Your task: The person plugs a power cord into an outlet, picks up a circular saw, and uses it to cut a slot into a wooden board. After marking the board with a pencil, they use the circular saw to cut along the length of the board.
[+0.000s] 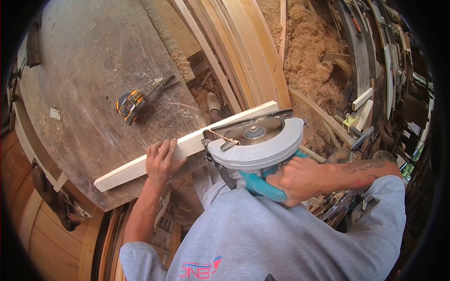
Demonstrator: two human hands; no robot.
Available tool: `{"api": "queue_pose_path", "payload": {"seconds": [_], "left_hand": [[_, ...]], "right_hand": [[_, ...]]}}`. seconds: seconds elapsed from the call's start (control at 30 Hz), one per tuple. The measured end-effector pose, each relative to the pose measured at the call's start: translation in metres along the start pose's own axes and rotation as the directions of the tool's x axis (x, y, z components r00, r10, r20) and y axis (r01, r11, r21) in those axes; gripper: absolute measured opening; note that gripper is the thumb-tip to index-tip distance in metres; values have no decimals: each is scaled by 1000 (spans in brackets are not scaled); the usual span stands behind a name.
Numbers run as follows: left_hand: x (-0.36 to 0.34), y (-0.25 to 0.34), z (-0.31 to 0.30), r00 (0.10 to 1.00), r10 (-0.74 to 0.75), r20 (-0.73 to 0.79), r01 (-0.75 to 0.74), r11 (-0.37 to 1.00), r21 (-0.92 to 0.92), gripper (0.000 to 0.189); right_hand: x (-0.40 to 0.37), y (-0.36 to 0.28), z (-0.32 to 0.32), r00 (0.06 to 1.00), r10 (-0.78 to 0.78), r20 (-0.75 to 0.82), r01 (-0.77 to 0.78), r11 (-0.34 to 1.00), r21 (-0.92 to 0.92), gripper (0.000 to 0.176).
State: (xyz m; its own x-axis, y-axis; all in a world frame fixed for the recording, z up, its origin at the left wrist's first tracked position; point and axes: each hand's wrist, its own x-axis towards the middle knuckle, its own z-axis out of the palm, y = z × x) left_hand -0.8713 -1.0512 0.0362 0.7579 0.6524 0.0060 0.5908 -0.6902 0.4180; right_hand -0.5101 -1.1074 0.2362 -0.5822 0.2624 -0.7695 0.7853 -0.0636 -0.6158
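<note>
Head view, with the worktable as landmark. The wooden bar lies across the table's near edge, its far end projecting beyond the tabletop. The left hand presses on the bar at that edge, fingers side by side over its upper face; whether the thumb pinches the side cannot be determined. Off the table's edge, the right hand is closed around the teal handle of the circular saw, which is positioned at the projecting portion. The tape measure rests on the table, apart from the bar.
</note>
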Motion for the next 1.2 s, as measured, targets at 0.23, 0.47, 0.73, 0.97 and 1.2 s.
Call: {"api": "queue_pose_path", "payload": {"seconds": [0.23,0.47,0.73,0.97,1.2], "left_hand": [[-1,-1,1,1000,10,-13,-10,1000,0,78],[0,-1,1,1000,3,-13,-3,1000,-8,78],[0,-1,2,999,14,-44,-14,1000,-2,78],[0,-1,2,999,5,-47,-5,1000,1,78],[0,-1,2,999,4,-37,-5,1000,-8,78]], "right_hand": [[0,2,3,1000,-11,-12,11,1000,6,27],[0,3,8,994,-63,-90,62,998,-9,27],[0,-8,3,998,-15,-56,17,999,30,23],[1,-11,-2,1000,15,-5,-15,999,36,24],[0,-4,0,1000,11,10,-11,998,55,25]]}}
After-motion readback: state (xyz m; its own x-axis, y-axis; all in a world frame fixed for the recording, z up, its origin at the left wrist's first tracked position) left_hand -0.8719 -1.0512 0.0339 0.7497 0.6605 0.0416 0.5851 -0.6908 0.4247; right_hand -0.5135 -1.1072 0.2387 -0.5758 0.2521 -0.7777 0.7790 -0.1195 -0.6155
